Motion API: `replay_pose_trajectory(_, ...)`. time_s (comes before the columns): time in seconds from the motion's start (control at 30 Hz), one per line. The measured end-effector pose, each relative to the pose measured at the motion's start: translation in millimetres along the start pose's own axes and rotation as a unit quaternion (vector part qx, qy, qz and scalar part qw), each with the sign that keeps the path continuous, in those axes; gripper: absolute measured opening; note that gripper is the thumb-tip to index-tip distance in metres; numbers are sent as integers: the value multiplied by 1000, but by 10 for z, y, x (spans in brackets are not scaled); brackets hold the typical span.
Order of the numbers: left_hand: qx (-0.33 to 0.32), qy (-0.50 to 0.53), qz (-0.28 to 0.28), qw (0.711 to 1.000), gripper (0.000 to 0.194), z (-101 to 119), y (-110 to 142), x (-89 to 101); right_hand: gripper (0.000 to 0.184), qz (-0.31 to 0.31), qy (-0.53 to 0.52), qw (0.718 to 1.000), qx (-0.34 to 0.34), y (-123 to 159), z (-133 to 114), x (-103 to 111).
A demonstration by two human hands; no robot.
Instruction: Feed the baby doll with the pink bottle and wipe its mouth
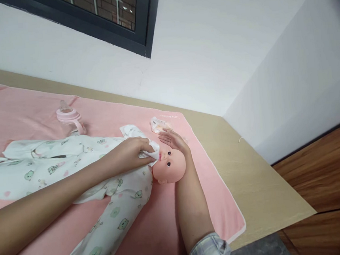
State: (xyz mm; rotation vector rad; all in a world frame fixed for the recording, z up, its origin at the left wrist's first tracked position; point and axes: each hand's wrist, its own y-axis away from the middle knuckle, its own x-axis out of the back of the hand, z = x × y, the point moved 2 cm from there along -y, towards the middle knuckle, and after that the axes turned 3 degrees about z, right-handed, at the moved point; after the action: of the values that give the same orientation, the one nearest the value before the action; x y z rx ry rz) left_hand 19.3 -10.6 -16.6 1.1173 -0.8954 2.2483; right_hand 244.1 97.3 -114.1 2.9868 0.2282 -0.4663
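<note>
Pressing lightly and flat looked like the best way to use that white cloth (152, 153) at the doll's (175, 168) mouth. The doll was lying on its back on a pink blanket (209, 167) over the counter (235, 157), head towards the right end and a bit in from that edge. The left hand (130, 149) had its fingers pinched narrow around the cloth, right up by the lips, so small, soft dabs seemed safer than a big swipe. Too hard a push could've rolled that smooth round head.

The right hand (175, 140) was by the other side of the head, palm up, fingers stretched out and gripping nothing. Its forearm ran just past the crown, partly hidden behind it, so I couldn't tell how much weight it took. For a steadier head, I'd have wanted the palm snug under it. Bunching the cloth so no loose corner flopped over the face would've helped too.

Further out, a crinkly clear packet (158, 124) sat just beyond the right fingertips, and a pink-topped bottle (68, 115) stood nearer the counter's wall-side edge, beside the printed outfit (88, 182).
</note>
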Motion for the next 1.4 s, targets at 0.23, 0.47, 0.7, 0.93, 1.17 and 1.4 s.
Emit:
replay_pose_trajectory(0.23, 14, 12, 19, 1000, 19, 3, 9, 20, 25, 0, 2, 1000, 2, 1, 2, -14)
replay_pose_trajectory(0.47, 13, -8, 68, 998, 22, -8, 12, 17, 28, -9, -2, 1000, 10, -56, 50, 27)
replay_pose_trajectory(0.7, 8, 9, 78, 997, 26, -62, 0, -12, 34, -24, 2, 1000, 17, -103, 92, 71)
replay_pose_trajectory(0.93, 11, 35, 64, 997, 30, -56, 6, -26, 29, -2, 10, 1000, -3, -113, 64, 53)
replay_pose_trajectory(1.17, 3, 47, 87, 995, 31, -39, 1, -41, 29, 2, 14, 1000, -7, -116, 63, 54)
replay_pose_trajectory(1.4, 10, 47, 97, 994, 28, -105, 0, -64, 29, -8, 12, 1000, 4, -100, 73, 70)
